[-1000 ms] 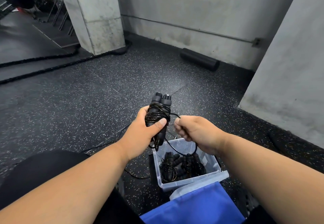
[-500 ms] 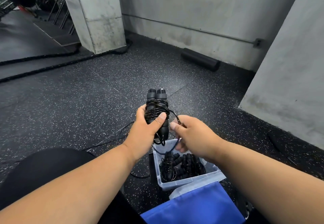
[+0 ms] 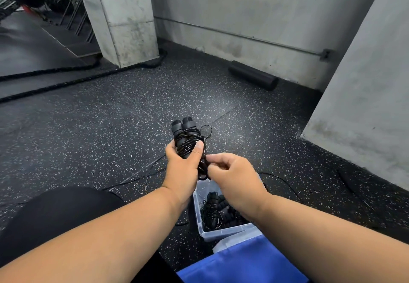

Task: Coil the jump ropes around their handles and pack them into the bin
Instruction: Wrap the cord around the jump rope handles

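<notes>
My left hand (image 3: 182,167) grips a black jump rope (image 3: 185,137), its two handles held upright side by side with thin cord wound round them. A small loop of cord sticks out at the upper right of the bundle. My right hand (image 3: 234,176) pinches the cord end against the lower right side of the handles. Below both hands stands a clear plastic bin (image 3: 212,235) on the floor, with several coiled black ropes (image 3: 218,213) inside; my right wrist hides part of it.
Loose thin cords (image 3: 147,177) trail on the speckled rubber floor left and right of the bin. A blue lid or cloth (image 3: 241,265) lies at the bottom edge. A black foam roller (image 3: 253,78) rests by the far wall, thick battle ropes (image 3: 66,79) at left.
The hanging loop of cord below the handles has been wound up onto the bundle. My right hand moved in close to the handles and now pinches the cord end there.
</notes>
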The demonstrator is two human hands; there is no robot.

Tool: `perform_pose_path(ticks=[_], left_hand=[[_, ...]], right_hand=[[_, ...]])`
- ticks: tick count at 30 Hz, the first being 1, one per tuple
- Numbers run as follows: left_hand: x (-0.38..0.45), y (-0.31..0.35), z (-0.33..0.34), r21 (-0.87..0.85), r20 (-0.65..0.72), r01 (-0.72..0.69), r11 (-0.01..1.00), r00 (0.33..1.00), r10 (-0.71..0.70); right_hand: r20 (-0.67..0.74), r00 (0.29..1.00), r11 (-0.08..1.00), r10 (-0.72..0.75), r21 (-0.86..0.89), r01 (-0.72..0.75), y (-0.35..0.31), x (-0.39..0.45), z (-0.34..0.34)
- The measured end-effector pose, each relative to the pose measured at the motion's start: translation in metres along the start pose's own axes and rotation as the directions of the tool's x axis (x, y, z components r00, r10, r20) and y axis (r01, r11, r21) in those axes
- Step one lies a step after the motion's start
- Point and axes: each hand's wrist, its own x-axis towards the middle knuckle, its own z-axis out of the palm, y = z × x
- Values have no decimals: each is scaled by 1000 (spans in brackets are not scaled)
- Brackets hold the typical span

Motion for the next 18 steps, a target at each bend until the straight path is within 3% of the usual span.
perform_pose_path(ticks=[3, 6, 11, 13, 16, 18], left_hand=[[1, -3, 2, -49, -28, 34, 998, 999, -35], [1, -6, 5, -98, -23, 96, 991, 995, -99], [2, -5, 5, -72, 23, 99, 992, 995, -98], [3, -4, 2, -50, 38, 89, 995, 995, -87], [5, -1, -3, 7, 46, 72, 997, 996, -72], [6, 0, -6, 33, 67, 44, 999, 997, -46]], right_hand=[[19, 992, 976, -127, -175, 129, 5, -5, 7], [-15, 962, 869, -274, -432, 241, 18, 2, 12], [-30, 939, 810, -342, -516, 278, 19, 11, 6], [4, 946, 836, -323, -467, 288, 15, 11, 4], [105, 979, 966, -172, -176, 189, 4, 14, 1], [147, 982, 985, -123, -101, 138, 3, 19, -2]])
